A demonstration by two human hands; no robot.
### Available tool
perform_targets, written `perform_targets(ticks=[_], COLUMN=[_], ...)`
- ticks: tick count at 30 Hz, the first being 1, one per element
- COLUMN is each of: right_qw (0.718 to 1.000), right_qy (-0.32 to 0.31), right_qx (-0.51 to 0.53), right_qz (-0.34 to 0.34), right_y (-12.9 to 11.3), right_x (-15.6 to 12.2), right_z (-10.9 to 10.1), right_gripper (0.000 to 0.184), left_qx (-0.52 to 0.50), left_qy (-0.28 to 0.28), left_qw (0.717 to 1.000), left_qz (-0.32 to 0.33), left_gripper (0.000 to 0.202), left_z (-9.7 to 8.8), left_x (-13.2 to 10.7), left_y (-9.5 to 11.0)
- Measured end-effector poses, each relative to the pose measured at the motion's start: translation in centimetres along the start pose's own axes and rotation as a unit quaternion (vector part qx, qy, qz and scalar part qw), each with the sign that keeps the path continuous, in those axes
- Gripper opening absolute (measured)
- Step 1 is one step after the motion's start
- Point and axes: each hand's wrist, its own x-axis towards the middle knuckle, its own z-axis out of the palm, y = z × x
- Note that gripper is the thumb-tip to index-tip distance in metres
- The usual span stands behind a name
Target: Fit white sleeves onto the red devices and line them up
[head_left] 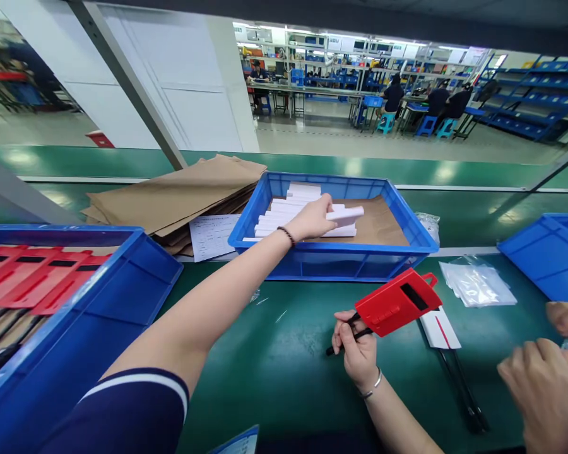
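Observation:
My left hand (312,219) reaches into a blue bin (331,268) and is closed on a slim white box (348,217). More white boxes (284,208) lie in rows beneath it, on brown paper. Over the green bench, my right hand (358,347) pinches the black rods of a flat red plastic piece (390,307), which has a black slot and a loop at its far end. The red piece is tilted up to the right. Beside it lies a white piece with a red stripe (441,329) and long black rods.
At left, another blue bin (123,284) holds several red pieces. Brown paper sheets (184,192) and a printed sheet (213,236) lie behind. Clear plastic bags (478,284) and a third bin (549,258) are at right, near a co-worker's hands (544,384).

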Motion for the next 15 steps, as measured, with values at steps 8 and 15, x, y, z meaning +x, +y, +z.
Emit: perform_targets(ticks=[8,15], right_qw=[0.998,0.958], right_qy=[-0.056,-0.225], right_qx=[0.009,-0.158], right_qz=[-0.030,-0.087], right_y=[-2.9,-2.5], right_x=[0.6,2.2], right_z=[1.1,3.0], right_gripper=[0.012,0.018], left_qx=[-0.739,-0.840], left_qy=[-0.011,0.069], left_qw=[0.658,0.495], left_qz=[-0.141,-0.210], left_gripper=[0.059,0.041], left_z=[1.0,6.7], left_x=[-17.9,-23.1], left_y=[-1.0,-1.3])
